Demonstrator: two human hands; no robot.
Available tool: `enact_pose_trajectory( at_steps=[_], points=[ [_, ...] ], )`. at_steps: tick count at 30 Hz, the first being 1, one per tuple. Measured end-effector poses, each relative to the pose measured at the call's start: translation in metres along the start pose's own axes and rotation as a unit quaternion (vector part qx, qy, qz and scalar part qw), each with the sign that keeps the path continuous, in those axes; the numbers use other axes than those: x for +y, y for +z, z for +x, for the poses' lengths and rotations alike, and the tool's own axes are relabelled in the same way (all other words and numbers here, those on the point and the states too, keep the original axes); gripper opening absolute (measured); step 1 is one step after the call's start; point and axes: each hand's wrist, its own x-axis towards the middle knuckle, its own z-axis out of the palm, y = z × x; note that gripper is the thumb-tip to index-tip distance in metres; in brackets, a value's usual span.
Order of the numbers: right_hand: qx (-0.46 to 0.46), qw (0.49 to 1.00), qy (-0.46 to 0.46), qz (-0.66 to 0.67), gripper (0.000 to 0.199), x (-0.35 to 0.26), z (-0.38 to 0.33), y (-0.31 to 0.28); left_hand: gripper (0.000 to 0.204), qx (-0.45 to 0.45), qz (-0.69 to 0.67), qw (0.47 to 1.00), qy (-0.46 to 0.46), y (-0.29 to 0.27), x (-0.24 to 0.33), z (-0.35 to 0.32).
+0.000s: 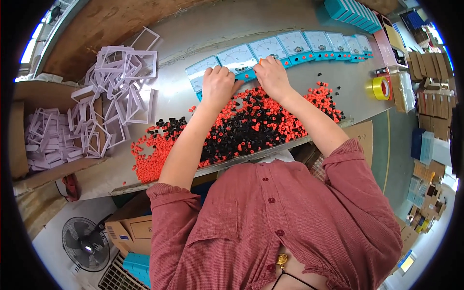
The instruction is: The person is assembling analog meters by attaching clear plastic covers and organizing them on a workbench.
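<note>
A row of blue panel meters (pixel 270 49) with white dial faces and red and black terminal caps runs across the far side of the bench. My left hand (pixel 218 87) is at the lower edge of the meters near the row's left end, fingers curled, thumb stretched to the right. What its fingertips hold is hidden. Just to the right, my right hand (pixel 272 78) lies bent over a meter's blue front, fingers closed; a bit of orange shows at its fingertips, too small to name. Below both hands spreads a heap of small red and black caps (pixel 241 126).
Pale lilac plastic frames (pixel 126 63) pile up at the left, spilling from a cardboard box (pixel 58 170). Blue cases (pixel 352 14) stand stacked at the far right. Yellow tape (pixel 377 88) sits by the bench's right end. A fan (pixel 86 243) stands below left.
</note>
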Motion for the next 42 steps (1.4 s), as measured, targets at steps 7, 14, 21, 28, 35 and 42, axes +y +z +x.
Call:
enact_pose_trajectory(
  at_steps=[7,14,21,28,35,42],
  points=[
    [-0.022,1.0,-0.011,-0.009,0.014,-0.001,0.008,-0.004,0.008,-0.073,0.008,0.997,-0.001,-0.001,0.01,-0.006],
    [-0.146,0.988,0.0,-0.046,0.019,0.002,0.018,-0.004,0.017,0.012,-0.011,0.988,-0.157,-0.021,0.002,-0.019],
    [-0.016,0.996,-0.085,-0.006,0.019,-0.018,0.019,0.005,0.024,-0.118,0.112,0.96,-0.23,-0.047,-0.01,-0.058],
    [-0.149,0.987,-0.043,-0.049,0.019,-0.022,0.03,-0.002,0.012,-0.079,0.023,0.978,-0.19,-0.043,-0.016,-0.069],
    [-0.067,0.988,-0.135,-0.028,0.008,-0.042,0.032,0.007,0.015,-0.043,-0.04,0.972,-0.226,-0.037,-0.013,-0.067],
    [-0.129,0.987,-0.093,-0.03,0.007,-0.05,0.04,-0.003,0.017,-0.025,-0.091,0.962,-0.254,-0.049,-0.015,-0.068]
  ],
)
